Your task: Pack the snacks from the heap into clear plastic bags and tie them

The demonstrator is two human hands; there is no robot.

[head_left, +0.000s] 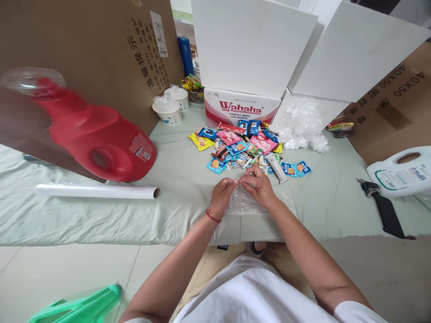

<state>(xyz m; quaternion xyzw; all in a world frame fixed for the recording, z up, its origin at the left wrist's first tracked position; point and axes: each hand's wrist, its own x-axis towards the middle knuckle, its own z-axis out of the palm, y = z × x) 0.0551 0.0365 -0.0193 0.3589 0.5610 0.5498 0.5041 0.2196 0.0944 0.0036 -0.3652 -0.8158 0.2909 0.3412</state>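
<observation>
A clear plastic bag (247,204) hangs from my fingertips and rests on the cloth near the table's front edge. My left hand (224,193) pinches its upper edge, with a red string bracelet at the wrist. Close beside it, my right hand (257,185) pinches the same edge, its fingertips almost touching the left ones. Just beyond my hands lies a heap of small wrapped snacks (237,149) in blue, pink, yellow and brown packets. A grey-white snack bar (277,168) lies right behind my right hand.
A crumpled heap of clear plastic bags (301,125) sits right of the Wahaha carton (240,107). Paper bowls (167,111), a red jug (101,134) and a white roll (97,191) are on the left. Keys with a black strap (387,213) lie by a white jug (400,172) on the right.
</observation>
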